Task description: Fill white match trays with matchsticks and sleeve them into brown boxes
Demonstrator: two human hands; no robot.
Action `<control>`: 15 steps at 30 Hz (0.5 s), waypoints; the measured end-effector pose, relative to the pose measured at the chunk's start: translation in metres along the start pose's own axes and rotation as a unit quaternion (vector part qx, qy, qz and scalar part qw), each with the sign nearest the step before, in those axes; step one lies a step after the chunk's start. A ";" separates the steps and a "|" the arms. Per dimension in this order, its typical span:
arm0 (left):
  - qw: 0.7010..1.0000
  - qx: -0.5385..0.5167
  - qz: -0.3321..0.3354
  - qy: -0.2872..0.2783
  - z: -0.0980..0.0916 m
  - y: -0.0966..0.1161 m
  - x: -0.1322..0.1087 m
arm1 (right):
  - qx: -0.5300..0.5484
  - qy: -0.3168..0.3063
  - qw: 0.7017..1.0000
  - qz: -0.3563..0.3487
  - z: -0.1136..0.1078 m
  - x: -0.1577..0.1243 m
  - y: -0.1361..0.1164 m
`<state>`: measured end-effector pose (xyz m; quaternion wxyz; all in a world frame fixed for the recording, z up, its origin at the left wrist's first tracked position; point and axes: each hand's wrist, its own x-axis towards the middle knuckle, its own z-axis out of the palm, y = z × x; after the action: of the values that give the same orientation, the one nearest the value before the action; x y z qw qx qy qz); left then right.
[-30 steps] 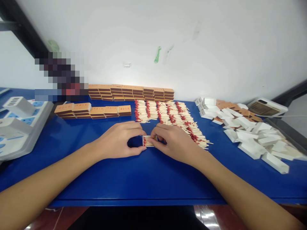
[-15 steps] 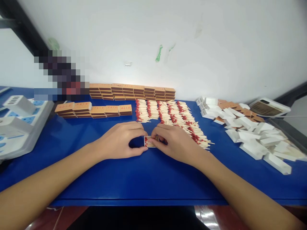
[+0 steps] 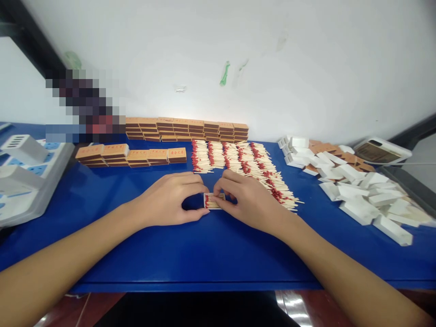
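Note:
A small white matchbox tray [image 3: 205,201] lies on the blue table in front of me, with red-tipped matches [image 3: 214,205] inside it, heads to the left. My left hand [image 3: 173,198] holds the tray's left end between thumb and fingers. Over the tray's right part, my right hand [image 3: 243,197] has its fingers curled and its thumb tip at the matches; its fingers partly hide them. Just beyond the hands, rows of loose matches [image 3: 235,159] spread across the table, heads mostly to the left.
Brown matchboxes [image 3: 187,129] are stacked along the wall, and a shorter stack [image 3: 131,156] stands nearer on the left. White trays [image 3: 361,204] and brown sleeves [image 3: 325,148] lie heaped at right, beside a phone [image 3: 383,151]. A power strip [image 3: 51,190] sits far left.
My right fingertips have shifted slightly on the matches, and more of the tray's right end shows. My left hand stays at the tray's left end.

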<state>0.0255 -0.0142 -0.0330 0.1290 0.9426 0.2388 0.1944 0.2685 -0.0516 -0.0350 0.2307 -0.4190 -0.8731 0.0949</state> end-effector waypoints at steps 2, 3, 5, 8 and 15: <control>1.000 -0.001 -0.001 0.002 0.000 0.000 0.000 | 0.004 -0.014 1.000 -0.001 -0.003 0.001 0.000; 1.000 -0.001 -0.003 0.004 0.000 0.000 0.000 | 0.005 -0.017 1.000 -0.003 -0.008 0.002 0.000; 1.000 0.003 -0.009 0.006 0.000 -0.001 0.000 | 0.005 -0.001 1.000 0.000 -0.026 0.000 0.002; 1.000 0.012 -0.017 0.009 0.000 -0.003 0.000 | -0.005 0.080 0.994 0.079 -0.066 -0.015 0.009; 1.000 0.028 -0.012 0.002 0.001 -0.002 0.000 | -0.051 -0.058 0.979 0.188 -0.089 -0.087 0.018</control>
<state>0.0246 -0.0126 -0.0348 0.1042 0.9424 0.2562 0.1881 0.3709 -0.1097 0.0081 0.1363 -0.5808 -0.7941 0.1160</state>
